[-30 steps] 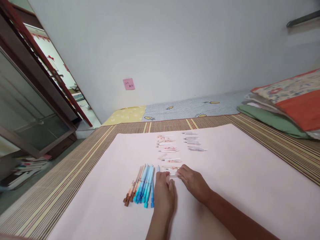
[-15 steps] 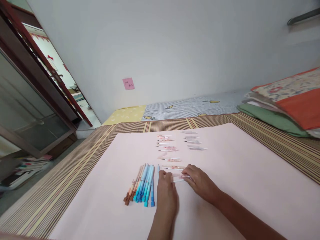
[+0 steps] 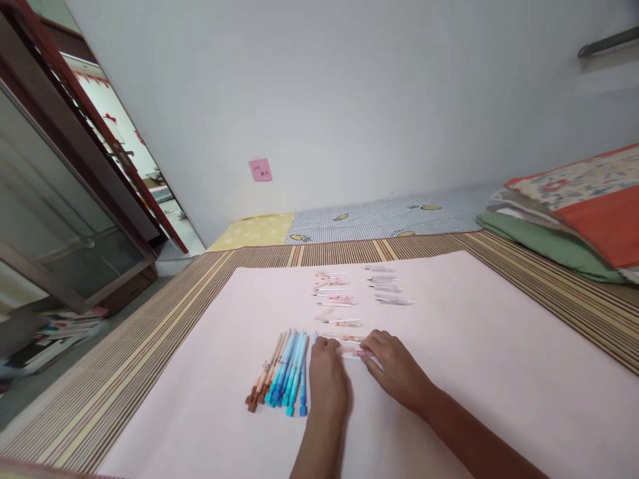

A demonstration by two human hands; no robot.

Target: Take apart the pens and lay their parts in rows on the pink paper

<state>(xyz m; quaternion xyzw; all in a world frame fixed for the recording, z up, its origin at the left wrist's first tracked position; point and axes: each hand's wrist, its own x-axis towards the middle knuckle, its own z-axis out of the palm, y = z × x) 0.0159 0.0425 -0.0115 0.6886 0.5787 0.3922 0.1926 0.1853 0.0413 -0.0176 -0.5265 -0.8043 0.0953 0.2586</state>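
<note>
My left hand (image 3: pixel 328 376) and my right hand (image 3: pixel 399 366) rest low over a pink sheet (image 3: pixel 200 386), fingers curled toward each other. Between them lies a slim pinkish pen piece (image 3: pixel 355 352) with a white stick, probably a pen refill (image 3: pixel 350 357), beside it. The fingertips of both hands close on its ends; their exact grip is partly hidden. Just left of my left hand are blue pens (image 3: pixel 289 366) and beige pens with brown ends (image 3: pixel 264 376). Beyond my fingers, pink patterned pen pieces and white refills (image 3: pixel 334 293) lie in a column.
A second column of greyish pen pieces (image 3: pixel 387 286) lies farther right on the sheet. A striped mat (image 3: pixel 164 313) surrounds the sheet. Folded bedding (image 3: pixel 594 213) is stacked at the right, and a wall (image 3: pixel 374 100) with a pink note (image 3: pixel 260 169) stands behind.
My hands have shifted slightly left, and my right fingers stay at the right end of the pink pen piece. The view has tilted a little.
</note>
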